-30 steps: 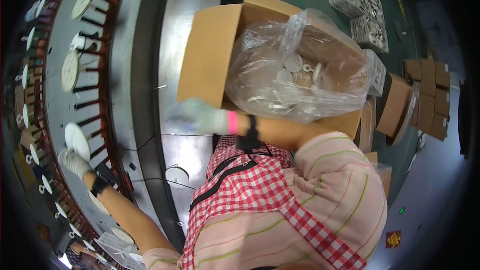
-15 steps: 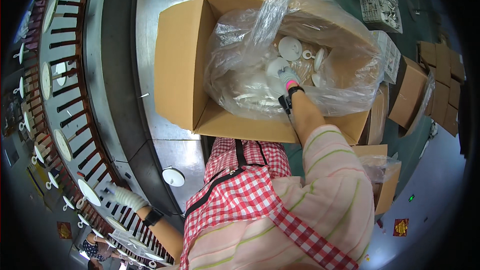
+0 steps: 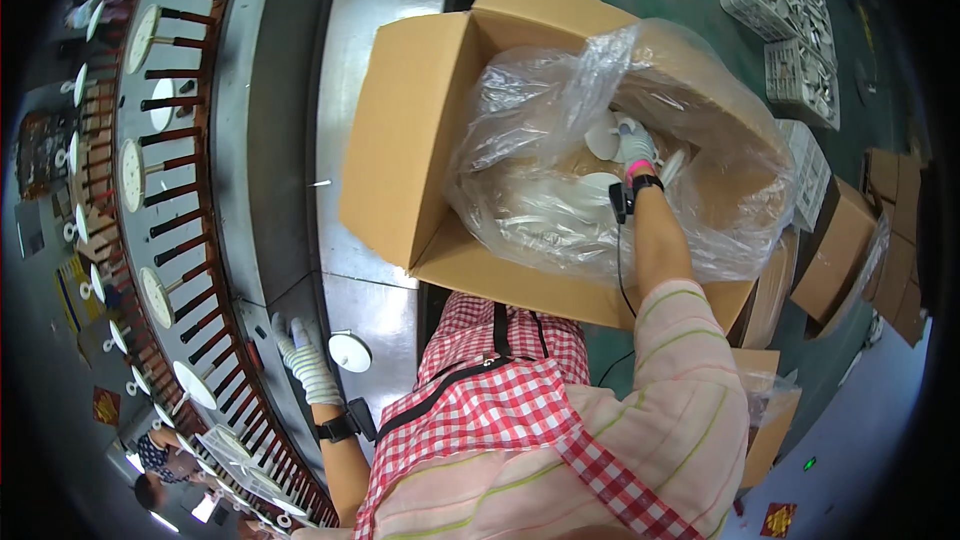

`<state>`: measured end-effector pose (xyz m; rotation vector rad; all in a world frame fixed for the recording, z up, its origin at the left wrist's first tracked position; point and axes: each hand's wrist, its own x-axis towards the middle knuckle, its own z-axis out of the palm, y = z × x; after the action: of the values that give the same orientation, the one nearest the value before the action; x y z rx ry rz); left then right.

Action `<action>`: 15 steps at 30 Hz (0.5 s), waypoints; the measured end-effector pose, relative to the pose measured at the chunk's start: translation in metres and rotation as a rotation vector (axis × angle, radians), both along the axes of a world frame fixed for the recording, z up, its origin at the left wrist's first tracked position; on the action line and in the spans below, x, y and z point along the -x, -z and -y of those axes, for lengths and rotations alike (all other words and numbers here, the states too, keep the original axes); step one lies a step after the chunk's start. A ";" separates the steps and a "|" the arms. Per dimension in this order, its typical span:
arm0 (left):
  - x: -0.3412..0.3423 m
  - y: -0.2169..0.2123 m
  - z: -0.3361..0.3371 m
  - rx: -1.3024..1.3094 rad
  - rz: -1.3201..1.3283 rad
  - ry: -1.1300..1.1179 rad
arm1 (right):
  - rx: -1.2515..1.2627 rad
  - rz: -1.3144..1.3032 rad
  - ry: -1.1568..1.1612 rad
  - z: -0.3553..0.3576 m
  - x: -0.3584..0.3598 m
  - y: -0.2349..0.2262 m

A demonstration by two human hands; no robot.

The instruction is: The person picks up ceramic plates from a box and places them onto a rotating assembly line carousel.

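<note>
Inside the big cardboard box [image 3: 400, 140], lined with a clear plastic bag [image 3: 550, 90], lie several flat white discs, one of them a white disc [image 3: 601, 137] by my right hand [image 3: 637, 147]. My right hand wears a striped glove, and its fingers are closed at that disc's edge; the fingertips are partly hidden. Another white disc [image 3: 598, 182] lies nearer to me. My left hand [image 3: 304, 364], also in a striped glove, is empty with its fingers apart. It hovers over the conveyor's metal edge, beside a lone white disc [image 3: 349, 351] on the metal table.
On the left runs a conveyor with dark red-brown bars [image 3: 180, 185] carrying upright white discs. White crates [image 3: 800, 70] full of parts stand at the far right. Other cardboard boxes [image 3: 832, 250] are at the right. A person [image 3: 165, 460] is at the lower left.
My left hand has pulled back rightward from the conveyor's discs. My right hand has shifted from the nearer disc to one deeper in the box. The whole view has swung, moving the scene rightward.
</note>
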<state>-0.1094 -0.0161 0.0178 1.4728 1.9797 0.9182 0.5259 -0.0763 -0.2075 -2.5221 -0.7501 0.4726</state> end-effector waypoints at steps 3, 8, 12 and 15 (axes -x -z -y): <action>-0.007 0.011 -0.001 0.022 0.077 0.007 | 0.022 -0.123 0.043 0.015 0.004 0.006; -0.026 0.019 -0.017 -0.018 0.045 0.244 | -0.418 0.291 -0.274 0.088 0.016 0.029; -0.034 0.013 -0.023 -0.004 0.216 0.273 | -0.877 0.083 0.052 0.069 0.104 -0.142; -0.057 -0.002 -0.041 -0.035 0.262 0.315 | -1.115 -0.171 0.104 0.013 0.137 -0.232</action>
<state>-0.0520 0.0250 0.0197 1.5400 1.5018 0.9533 0.3890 -0.0895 0.0241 -1.4450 -0.5706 0.1420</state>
